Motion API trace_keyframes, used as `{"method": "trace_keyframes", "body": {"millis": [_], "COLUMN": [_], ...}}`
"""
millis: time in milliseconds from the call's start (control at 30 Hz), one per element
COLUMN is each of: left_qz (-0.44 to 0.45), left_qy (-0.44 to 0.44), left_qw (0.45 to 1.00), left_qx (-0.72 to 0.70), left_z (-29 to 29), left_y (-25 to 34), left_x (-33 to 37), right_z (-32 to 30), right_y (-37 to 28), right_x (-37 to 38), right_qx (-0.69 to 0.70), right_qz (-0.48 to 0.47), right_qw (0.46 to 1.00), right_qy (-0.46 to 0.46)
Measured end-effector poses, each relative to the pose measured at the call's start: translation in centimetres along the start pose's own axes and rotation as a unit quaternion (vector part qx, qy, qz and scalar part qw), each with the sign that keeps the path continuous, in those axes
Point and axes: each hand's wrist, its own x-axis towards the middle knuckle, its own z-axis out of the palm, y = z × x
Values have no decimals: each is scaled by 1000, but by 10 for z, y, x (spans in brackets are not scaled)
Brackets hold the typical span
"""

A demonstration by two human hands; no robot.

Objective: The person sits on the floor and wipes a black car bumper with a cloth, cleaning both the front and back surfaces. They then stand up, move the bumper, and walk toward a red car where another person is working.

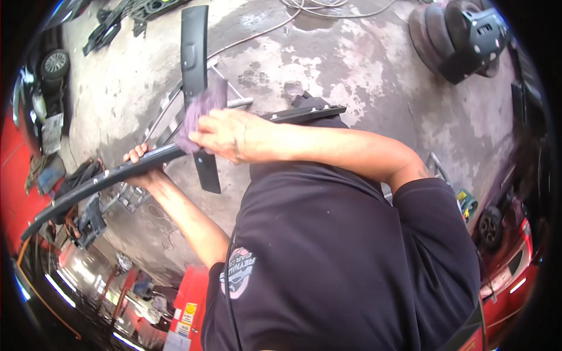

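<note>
Long, curved black plastic trim strip [105,178], supported by the left hand [144,165] and in contact with a purple cloth under the right hand [228,136].
Long axis: oblique, from the lower-left end, which bends downward, up and rightward to the cloth [190,126]; the right forearm and cloth hide whether it joins the black, clip-studded length [307,114] beyond, which points right. The left hand is wrapped around the strip from below, fingertips over the upper edge; the right hand is clenched on the bunched, blurred cloth, near the strip's visible middle. Beyond, a flat black plastic panel [194,52] crosses behind the strip, long axis nearly vertical in view, near a silver tubular metal stand [241,102]. Farther off: stained grey concrete floor [263,76] and a pale hose [257,38].
</note>
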Motion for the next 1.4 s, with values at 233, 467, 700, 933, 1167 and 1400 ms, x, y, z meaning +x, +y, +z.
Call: {"method": "trace_keyframes", "body": {"millis": [233,467,700,933,1167,1400], "left_qz": [-21,-33,117,163,167,118], "left_qy": [4,-158,-98,-260,-206,-260], "left_qw": [1000,987,986,949,963,958], "left_qx": [7,-27,74,-66,-46,-38], "left_z": [-26,-57,-43,29,65,85], "left_y": [13,8,-45,-73,-91,-114], "left_x": [-2,12,9,4,-5,-23], "right_z": [-18,-65,-90,-49,-8,-45], "right_y": [51,125,115,-9,-97,-185], "right_x": [-115,-265,-151,42,142,235], "right_qx": [-29,9,87,124,15,-21], "right_qz": [73,468,415,-62,-319,-439], "right_qw": [997,882,897,979,934,880], "right_qy": [5,-57,123,150,161,180]}}
